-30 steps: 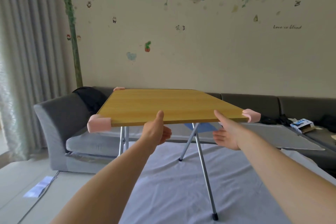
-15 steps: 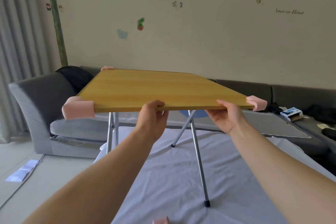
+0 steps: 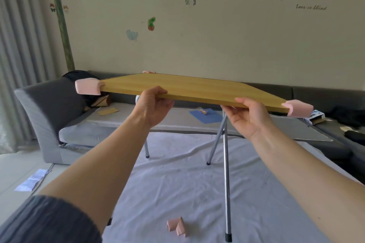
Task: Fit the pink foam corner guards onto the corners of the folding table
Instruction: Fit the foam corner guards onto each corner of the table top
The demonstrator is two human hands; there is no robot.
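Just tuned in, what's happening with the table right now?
A person grips the near edge of the folding table with both hands, left hand and right hand, thumbs on top. Pink guards sit on the near left corner, the near right corner and the far left corner; the far right corner shows none. One loose guard lies on the sheet below.

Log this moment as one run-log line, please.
left hand: gripping table near edge | right hand: same | guards fitted: three visible | loose guard: on sheet
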